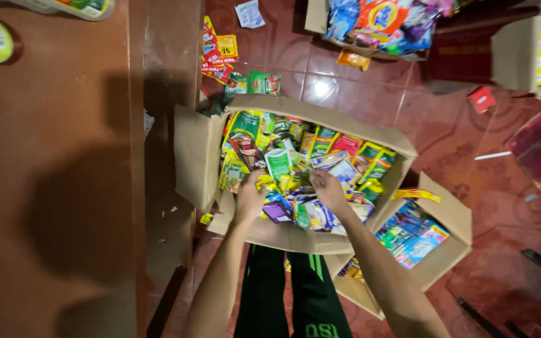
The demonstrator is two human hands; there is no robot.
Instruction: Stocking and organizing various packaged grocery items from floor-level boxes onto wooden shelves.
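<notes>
Head view, looking straight down. Both forearms extended forward and down into large cardboard box [198,156] on red tiled floor [446,131]. Left hand [250,195] palm down, fingers buried among sachets [277,164]; right hand [329,188] just beside it, fingers curled into same pile. Hands close together but apart, not touching. Grip on any single packet: cannot tell, fingertips hidden by wrappers; possibly pinching a white-and-blue one.

Box filled to the brim with small green, yellow, red and purple packets, loosely heaped. Smaller open carton [452,219] touching its right corner, holding blue flat packs [411,235]. Third box [315,15] at top, stuffed with bright bags. Strip of red-yellow sachets [217,53] loose on floor. Brown wooden counter [51,175] along left edge.
</notes>
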